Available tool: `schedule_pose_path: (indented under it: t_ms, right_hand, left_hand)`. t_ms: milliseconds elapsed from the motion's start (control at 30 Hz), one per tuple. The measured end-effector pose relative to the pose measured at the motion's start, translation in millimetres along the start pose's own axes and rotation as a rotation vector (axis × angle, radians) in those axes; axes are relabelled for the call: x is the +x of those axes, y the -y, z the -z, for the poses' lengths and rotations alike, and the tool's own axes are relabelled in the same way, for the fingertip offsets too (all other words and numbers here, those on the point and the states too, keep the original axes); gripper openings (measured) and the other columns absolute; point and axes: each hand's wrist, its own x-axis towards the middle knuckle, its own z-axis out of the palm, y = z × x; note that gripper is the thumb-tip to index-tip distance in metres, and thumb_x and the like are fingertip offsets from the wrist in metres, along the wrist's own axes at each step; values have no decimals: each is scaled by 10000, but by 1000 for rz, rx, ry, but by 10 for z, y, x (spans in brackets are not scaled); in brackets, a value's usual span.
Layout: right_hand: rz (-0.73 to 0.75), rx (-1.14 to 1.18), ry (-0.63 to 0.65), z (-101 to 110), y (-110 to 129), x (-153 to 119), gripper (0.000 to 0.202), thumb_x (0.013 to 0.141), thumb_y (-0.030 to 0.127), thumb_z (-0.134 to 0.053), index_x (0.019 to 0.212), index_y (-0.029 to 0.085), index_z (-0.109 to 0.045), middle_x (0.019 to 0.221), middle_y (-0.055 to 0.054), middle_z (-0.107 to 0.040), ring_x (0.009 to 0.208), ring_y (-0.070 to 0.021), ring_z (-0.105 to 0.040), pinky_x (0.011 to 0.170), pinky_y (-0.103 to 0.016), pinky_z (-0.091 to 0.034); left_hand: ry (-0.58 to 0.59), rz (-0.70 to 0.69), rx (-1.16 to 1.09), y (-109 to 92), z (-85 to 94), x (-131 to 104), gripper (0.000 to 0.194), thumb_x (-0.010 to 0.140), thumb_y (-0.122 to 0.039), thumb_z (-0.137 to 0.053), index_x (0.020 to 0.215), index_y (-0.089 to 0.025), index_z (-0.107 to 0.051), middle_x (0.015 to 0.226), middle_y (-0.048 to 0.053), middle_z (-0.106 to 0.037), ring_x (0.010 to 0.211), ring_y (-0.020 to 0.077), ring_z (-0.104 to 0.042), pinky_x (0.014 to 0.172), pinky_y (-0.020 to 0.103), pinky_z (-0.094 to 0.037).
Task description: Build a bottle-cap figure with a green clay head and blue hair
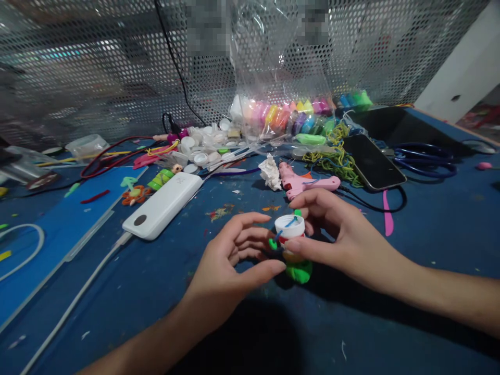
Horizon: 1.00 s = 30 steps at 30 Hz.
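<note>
Blue tabletop (156, 276) with white power bank (166, 204), pink glue gun (310, 185)

There are two hands (347, 239); one cap-topped craft (289, 225); one glue gun (310, 184); one power bank (167, 204)

at the left of the frame a blue folder (42, 245) lies on the table (164, 323), a red strip (95, 196) on top. left of centre sits a power bank (164, 205), its white cable (74, 299) running to the lower left. above the middle are loose caps (201, 159) and, to their right, a clear bag (281, 67) with colourful packs (271, 114). mesh (117, 52) spans the top. just right of centre, crumpled paper (271, 173) lies beside a glue gun (312, 185); farther right, yarn (344, 161) lies against a phone (374, 162), with a pink knife (387, 213) below.
</note>
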Motion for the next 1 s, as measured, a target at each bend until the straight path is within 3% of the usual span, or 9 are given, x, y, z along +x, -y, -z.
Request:
schedule_pose_path:
  t_ms: [233, 367, 467, 633, 700, 800, 867, 1000]
  right_hand:
    - [-80, -114, -90, 57, 19, 37, 368, 755, 348, -717, 1003, 203, -488, 748, 44, -552, 649, -106, -521, 563, -217, -435]
    - [-167, -178, -33, 121, 31, -34, 414, 779, 402, -685, 1058, 246, -421, 713, 49, -595, 650, -148, -597, 557, -247, -463]
    - [-162, -396, -20, 182, 33, -173, 461, 777, 412, -681, 1119, 281, -402, 691, 60, -610, 608, -151, -589, 508, -240, -430]
    - [-182, -751, 38, 252, -33, -407, 461, 811, 411, -617, 1182, 251, -394, 722, 21, -615, 636, -192, -580, 535, -300, -450]
    - [-73, -887, 25, 254, -74, -455, 429, 821, 412, -601, 1173, 227, -438, 922, -54, -629, 830, -245, -596, 680, -382, -495]
    - [214, -962, 5, 227, -104, -488, 352, 856, 333, -574, 1172, 207, -480, 1221, -124, -513, 1137, -281, -473, 918, -457, -440]
    - [319, -941, 37, 197, -99, -501, 269, 864, 263, -563, 1124, 210, -522, 1265, -124, -473, 1200, -268, -415, 964, -446, -414]
    - [349, -908, 81, 145, -99, -517, 105, 831, 202, -601, 936, 203, -599, 1229, -109, -510, 1198, -267, -408, 989, -448, -395]
  left_hand:
    - [-80, -46, 155, -6, -7, 10, 128, 721, -163, -711, 812, -227, -648, 693, -52, -706, 658, 102, -683, 622, 158, -527]
    - [-66, -286, 505, 2, -36, -30, 116, 731, -115, -691, 719, -230, -683, 687, -67, -725, 624, 89, -676, 607, 148, -503]
    - [0, -512, 666, 46, -125, -78, 139, 724, -79, -701, 746, -216, -687, 707, -69, -742, 634, 79, -682, 644, 135, -486]
    - [94, -564, 663, 180, -300, -139, 151, 736, -95, -713, 827, -200, -657, 710, -65, -722, 609, 66, -666, 622, 124, -473]
    - [121, -562, 663, 215, -335, -140, 141, 758, -99, -691, 842, -202, -642, 723, -64, -718, 612, 72, -658, 633, 140, -476]
    - [119, -538, 674, 218, -342, -130, 132, 777, -111, -666, 849, -214, -625, 748, -68, -717, 632, 81, -653, 663, 165, -482]
    - [105, -506, 704, 195, -329, -129, 123, 780, -125, -656, 840, -227, -622, 747, -72, -712, 649, 91, -655, 682, 185, -483]
    - [94, -436, 775, 140, -305, -146, 82, 807, -191, -627, 859, -253, -633, 748, -61, -710, 678, 120, -662, 713, 224, -487]
